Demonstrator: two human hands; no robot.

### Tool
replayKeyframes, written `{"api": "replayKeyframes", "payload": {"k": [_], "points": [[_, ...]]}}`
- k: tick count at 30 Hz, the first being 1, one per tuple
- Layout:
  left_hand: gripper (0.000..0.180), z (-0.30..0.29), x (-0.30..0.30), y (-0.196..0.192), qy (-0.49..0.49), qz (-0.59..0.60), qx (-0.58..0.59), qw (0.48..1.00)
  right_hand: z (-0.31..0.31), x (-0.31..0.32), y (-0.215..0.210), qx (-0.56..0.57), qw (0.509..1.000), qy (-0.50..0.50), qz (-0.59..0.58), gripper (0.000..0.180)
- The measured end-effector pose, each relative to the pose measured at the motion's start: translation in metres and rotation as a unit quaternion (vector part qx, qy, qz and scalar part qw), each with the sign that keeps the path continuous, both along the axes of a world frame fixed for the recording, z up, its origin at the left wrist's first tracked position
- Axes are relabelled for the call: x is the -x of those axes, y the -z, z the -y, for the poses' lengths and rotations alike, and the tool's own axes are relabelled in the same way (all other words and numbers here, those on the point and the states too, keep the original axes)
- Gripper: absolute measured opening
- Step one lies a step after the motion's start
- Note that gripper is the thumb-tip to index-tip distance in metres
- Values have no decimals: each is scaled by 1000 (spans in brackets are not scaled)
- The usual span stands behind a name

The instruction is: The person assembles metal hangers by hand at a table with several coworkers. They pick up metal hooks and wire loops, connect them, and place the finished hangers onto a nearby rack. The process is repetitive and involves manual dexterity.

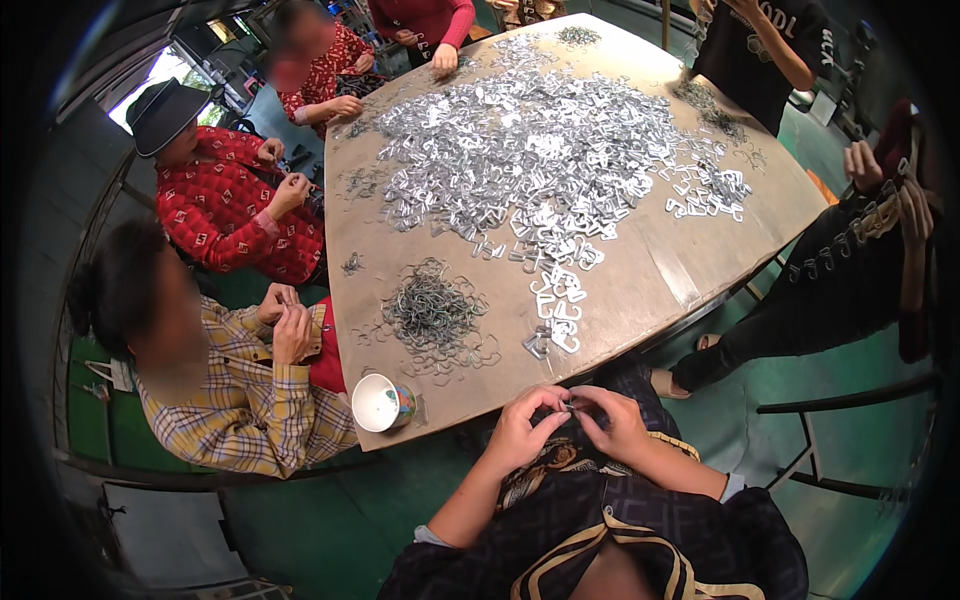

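Just off the near edge of the table, above my lap, my left hand (522,428) and my right hand (612,428) meet at their fingertips. Both are closed in a pinch on one small metal piece (567,405). Fingers cover most of it, so its exact shape is hidden. Closest to my hands on the tabletop lie a few flat silver metal hooks (563,334), the tail of a large heap of silver hooks (530,150). To the left sits a pile of thin, dark bent wire pieces (432,308).
A white paper cup (377,403) stands at the near left corner of the brown-covered table (640,300). Smaller wire piles (722,120) lie by the far right edge. Several people sit or stand around the table, including one in a plaid shirt (255,400). A chair (850,400) is at right.
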State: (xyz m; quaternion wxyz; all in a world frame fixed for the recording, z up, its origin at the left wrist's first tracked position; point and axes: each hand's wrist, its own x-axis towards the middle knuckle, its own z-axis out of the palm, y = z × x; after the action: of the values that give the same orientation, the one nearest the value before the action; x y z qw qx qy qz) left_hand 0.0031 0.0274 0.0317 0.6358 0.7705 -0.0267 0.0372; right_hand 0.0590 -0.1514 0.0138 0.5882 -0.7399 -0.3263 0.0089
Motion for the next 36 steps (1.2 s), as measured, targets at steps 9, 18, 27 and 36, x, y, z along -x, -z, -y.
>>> {"api": "replayKeyframes", "payload": {"k": [9, 18, 27, 36], "points": [[12, 1, 3, 7, 8, 17, -8, 1000, -24, -59, 20, 110, 991, 31, 63, 29], [11, 1, 8, 20, -4, 22, -42, 999, -86, -82, 42, 280, 937, -46, 203, 30], [12, 3, 7, 23, -5, 33, -58, 998, -80, -97, 31, 246, 966, -21, 80, 27], [10, 10, 3, 19, -27, 4, -29, 999, -43, -97, 16, -59, 912, -59, -401, 10]]}}
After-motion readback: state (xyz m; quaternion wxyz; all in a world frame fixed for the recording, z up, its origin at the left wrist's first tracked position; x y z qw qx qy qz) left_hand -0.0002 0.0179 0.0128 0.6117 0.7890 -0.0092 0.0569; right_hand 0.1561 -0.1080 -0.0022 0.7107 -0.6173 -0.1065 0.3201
